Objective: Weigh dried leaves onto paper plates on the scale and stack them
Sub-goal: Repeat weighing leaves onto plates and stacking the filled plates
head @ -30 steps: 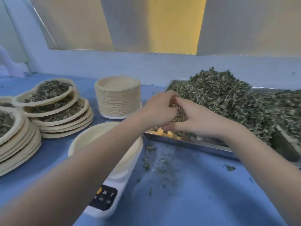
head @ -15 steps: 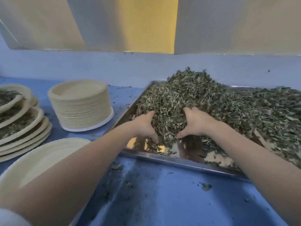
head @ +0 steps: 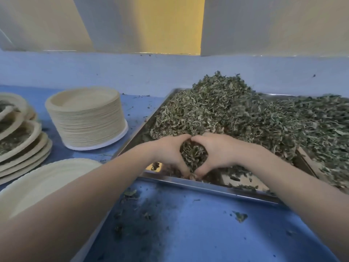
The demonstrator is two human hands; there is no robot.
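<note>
Both hands, left hand (head: 171,153) and right hand (head: 217,152), fingers curled around dried leaves (head: 194,156) at the tray's (head: 207,184) near edge, one empty plate (head: 37,182) awaiting beside filled stacks (head: 22,140).

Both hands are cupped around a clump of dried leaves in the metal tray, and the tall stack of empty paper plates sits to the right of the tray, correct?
Not quite. The head view shows the tall stack of empty beige paper plates left of the shiny metal tray, not right. Left hand and right hand do cup the green dried leaves.
</note>
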